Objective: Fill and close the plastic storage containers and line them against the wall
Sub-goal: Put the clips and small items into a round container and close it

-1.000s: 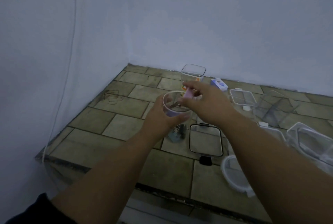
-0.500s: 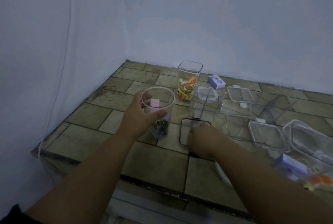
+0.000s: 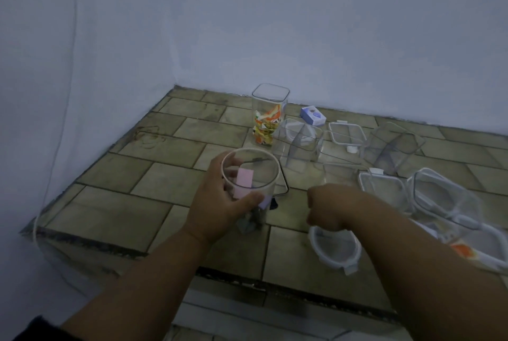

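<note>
My left hand (image 3: 220, 203) grips a round clear container (image 3: 250, 176) just above the tiled counter. Inside it a pink block leans on the wall, with dark small items at the bottom. My right hand (image 3: 327, 210) hovers to its right with the fingers curled; nothing shows in it. Right below that hand lies a round white-rimmed lid (image 3: 334, 251). A black-rimmed square lid (image 3: 284, 189) lies flat behind the round container, partly hidden by it. A tall square container (image 3: 270, 112) with colourful packets stands open near the back wall.
Empty clear square containers (image 3: 301, 143) (image 3: 393, 148), white-rimmed lids (image 3: 347, 134) (image 3: 382, 189) and more containers (image 3: 445, 200) crowd the counter's right side. A small blue box (image 3: 312, 115) lies by the wall. The counter's front edge (image 3: 220, 272) drops off near me.
My right hand let the pink block fall into the round container, dropped to the black-rimmed lid, then drew right toward the round lid. My left hand kept hold of the container.
</note>
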